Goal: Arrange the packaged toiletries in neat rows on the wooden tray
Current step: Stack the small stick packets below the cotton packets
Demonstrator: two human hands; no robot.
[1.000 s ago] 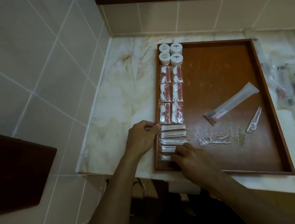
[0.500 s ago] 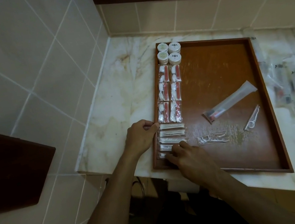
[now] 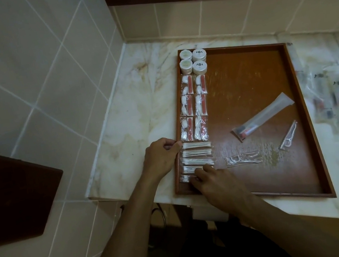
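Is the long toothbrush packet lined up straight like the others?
No. The toothbrush packet lies slanted, alone mid-tray, apart from the rows.

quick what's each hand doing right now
Left hand: curled shut, fingertips against the tray edge.
Right hand: fingers pressing the cotton swab packets, not gripping.

My right hand (image 3: 215,179) is creeping a little toward the tray's left rim, its fingers (image 3: 197,172) now covering more of the nearest cotton bud packets (image 3: 197,152) than a second ago. My left hand (image 3: 161,159) is barely shifting beside the wooden tray (image 3: 307,127). Nothing else on the tray is moving.
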